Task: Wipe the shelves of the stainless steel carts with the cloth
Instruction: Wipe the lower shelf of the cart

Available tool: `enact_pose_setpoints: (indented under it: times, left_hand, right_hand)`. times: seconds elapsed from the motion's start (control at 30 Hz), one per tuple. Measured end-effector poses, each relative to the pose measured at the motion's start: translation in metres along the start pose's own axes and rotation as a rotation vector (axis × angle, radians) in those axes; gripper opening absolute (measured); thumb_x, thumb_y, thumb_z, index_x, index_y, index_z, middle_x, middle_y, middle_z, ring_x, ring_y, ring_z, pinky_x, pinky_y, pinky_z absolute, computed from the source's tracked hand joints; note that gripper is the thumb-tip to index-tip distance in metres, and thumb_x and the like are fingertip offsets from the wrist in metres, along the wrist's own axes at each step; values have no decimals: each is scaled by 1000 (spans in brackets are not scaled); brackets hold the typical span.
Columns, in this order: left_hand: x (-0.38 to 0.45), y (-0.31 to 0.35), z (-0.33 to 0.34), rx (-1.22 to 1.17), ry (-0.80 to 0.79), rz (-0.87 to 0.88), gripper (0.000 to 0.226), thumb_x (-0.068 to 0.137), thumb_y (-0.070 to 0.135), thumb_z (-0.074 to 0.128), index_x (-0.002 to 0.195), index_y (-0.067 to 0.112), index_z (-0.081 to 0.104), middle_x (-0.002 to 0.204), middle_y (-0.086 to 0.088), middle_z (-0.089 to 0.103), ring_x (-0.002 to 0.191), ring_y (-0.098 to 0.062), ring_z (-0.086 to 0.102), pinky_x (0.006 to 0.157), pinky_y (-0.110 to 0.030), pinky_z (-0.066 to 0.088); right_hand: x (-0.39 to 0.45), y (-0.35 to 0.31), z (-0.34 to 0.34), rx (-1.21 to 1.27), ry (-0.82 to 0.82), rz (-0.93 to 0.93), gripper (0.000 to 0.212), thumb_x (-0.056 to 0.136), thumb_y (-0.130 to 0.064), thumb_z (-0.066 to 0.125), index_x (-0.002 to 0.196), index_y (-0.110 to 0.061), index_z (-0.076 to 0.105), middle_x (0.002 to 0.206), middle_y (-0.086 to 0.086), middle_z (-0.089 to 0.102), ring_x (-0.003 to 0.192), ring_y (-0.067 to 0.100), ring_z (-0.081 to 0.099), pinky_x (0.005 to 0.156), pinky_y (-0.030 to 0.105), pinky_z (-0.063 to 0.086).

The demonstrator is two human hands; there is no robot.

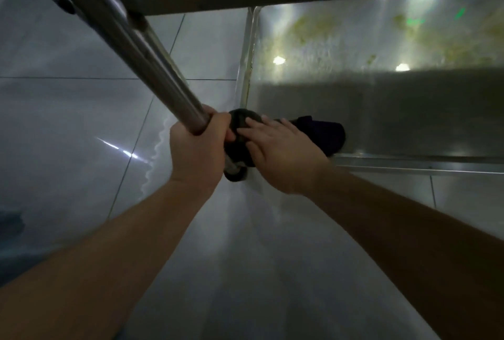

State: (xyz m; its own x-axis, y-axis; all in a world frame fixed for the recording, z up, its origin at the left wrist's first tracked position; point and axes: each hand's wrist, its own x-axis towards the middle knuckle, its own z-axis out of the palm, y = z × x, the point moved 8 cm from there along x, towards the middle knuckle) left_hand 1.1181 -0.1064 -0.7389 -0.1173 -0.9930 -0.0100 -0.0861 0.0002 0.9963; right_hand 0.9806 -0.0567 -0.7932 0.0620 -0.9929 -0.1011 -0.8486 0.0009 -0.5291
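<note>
Your two bare arms and hands, seen from above.

Your left hand (199,148) and right hand (283,154) wear no gloves, and I see no rings, watch or bands on either wrist. Both forearms are uncovered as far as the frame's lower edge, so no sleeve shows. Your nails look short and unpainted, though the dim, slightly blurred picture leaves finer marks unreadable.
</note>
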Motion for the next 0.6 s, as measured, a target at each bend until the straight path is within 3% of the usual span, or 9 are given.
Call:
enact_pose_setpoints:
  times: [0.1, 0.2, 0.23, 0.33, 0.4, 0.47, 0.6]
  left_hand:
    - [4, -3, -1, -25, 49, -6, 14, 75, 16, 68, 70, 20, 56, 56, -2, 54, 57, -21, 55, 61, -34, 53]
    - [6, -4, 1, -57, 72, 4, 23, 71, 13, 65, 57, 27, 55, 50, 2, 47, 50, -18, 49, 55, -29, 46]
    - [6, -3, 3, -59, 63, 12, 22, 70, 16, 65, 55, 28, 55, 49, 3, 46, 50, -17, 48, 54, -28, 45]
    - [5, -1, 5, -57, 63, 44, 23, 70, 17, 63, 53, 29, 54, 48, 4, 46, 49, -16, 47, 53, -26, 45]
    - [4, 0, 4, -64, 88, 49, 28, 74, 11, 61, 53, 28, 53, 47, 5, 45, 48, -16, 46, 53, -27, 45]
    - [4, 0, 4, -80, 106, 47, 27, 75, 8, 59, 56, 26, 52, 47, 5, 45, 49, -16, 46, 52, -27, 44]
    - [3, 4, 6, -96, 109, 64, 17, 76, 4, 56, 65, 13, 46, 48, 3, 44, 48, -14, 45, 51, -26, 43]
  right_hand:
    - [-37, 57, -23, -106, 47, 115, 52, 111, -45, 22, 160, -36, 36, 171, -9, 27, 158, 16, 19, 128, 42, 9]
    - [-75, 149, -68, -210, 87, 358, 67, 105, -51, 8, 161, -26, 35, 172, 0, 26, 158, 26, 22, 128, 52, 19]
    - [-89, 181, -85, -226, 111, 459, 71, 104, -51, 3, 161, -23, 34, 172, 3, 24, 159, 28, 20, 127, 55, 18]
    - [-118, 236, -117, -121, 268, 756, 66, 104, -51, 12, 163, -25, 27, 173, 5, 19, 160, 32, 12, 128, 59, 8]
    - [-100, 232, -114, -62, 333, 872, 65, 105, -48, 14, 165, -25, 23, 175, 2, 14, 161, 32, 6, 128, 58, 2]
    - [-60, 205, -104, -52, 368, 875, 62, 107, -43, 18, 165, -22, 24, 175, 3, 13, 160, 33, 6, 127, 58, 2]
    - [43, 114, -67, -87, 320, 636, 57, 109, -36, 24, 162, -18, 29, 172, 8, 19, 157, 35, 15, 126, 57, 11]
